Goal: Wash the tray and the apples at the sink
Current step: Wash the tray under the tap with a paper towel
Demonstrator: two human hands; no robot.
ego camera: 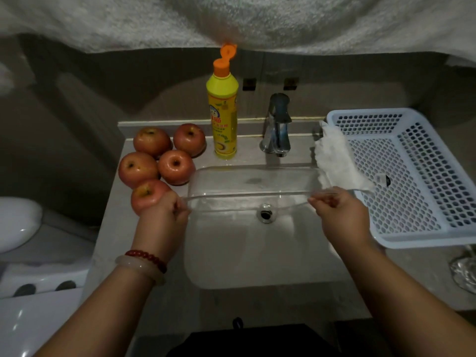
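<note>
A clear plastic tray hangs over the white sink, just under the chrome tap. My left hand grips its near left corner and my right hand pinches its near right rim. Several red apples lie on the counter left of the sink, the nearest one partly behind my left hand. No water is visibly running.
A yellow dish-soap bottle with its orange cap flipped up stands behind the sink. A white perforated basket sits on the right counter, a white cloth draped over its left edge. A toilet is at the left.
</note>
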